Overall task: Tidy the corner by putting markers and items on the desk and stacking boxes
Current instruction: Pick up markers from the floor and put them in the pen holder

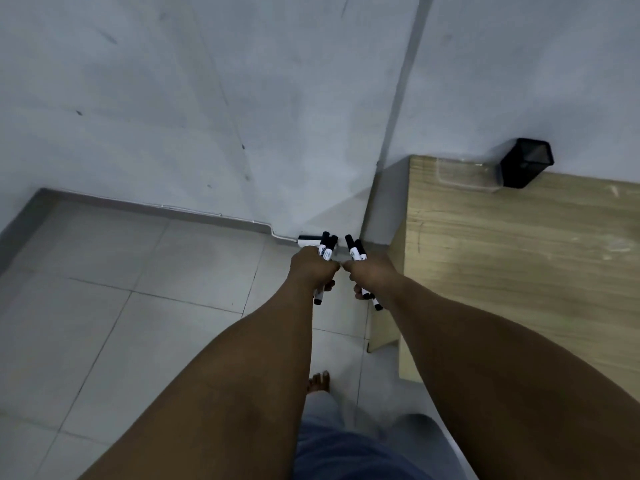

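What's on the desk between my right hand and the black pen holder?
Head view: mostly bare wood desktop; a clear plastic tray sits just before the black pen holder. Right hand holds markers.

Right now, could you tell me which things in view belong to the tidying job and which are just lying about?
Part of the job:
- markers in the left hand
- markers in the right hand
- desk
- white item on the floor by the wall

Just lying about:
- black pen holder
- clear tray
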